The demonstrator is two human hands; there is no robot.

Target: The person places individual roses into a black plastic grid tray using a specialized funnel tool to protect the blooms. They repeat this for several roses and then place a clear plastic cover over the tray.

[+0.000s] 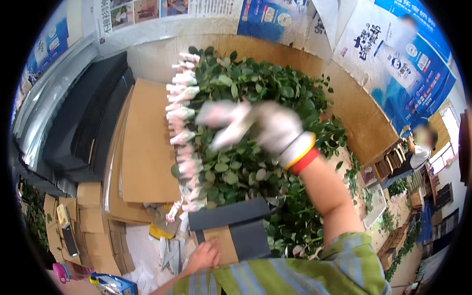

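Note:
My right hand, in a white glove with a red and yellow cuff, is blurred above the leafy stems. From its fingers, white-pink flower heads in sleeves seem to stick out to the left; blur hides their exact number. Below lies a broad pile of cut, rose-like stems with green leaves, their sleeved heads lined up along the left side. My bare left hand rests with bent fingers on brown cardboard between dark grey panels. Whether it grips the cardboard's edge is hidden.
Flat cardboard sheets and a stack of dark grey boards stand at the left. Paper scraps, a phone and a pink-lidded bottle lie lower left. A person is far right.

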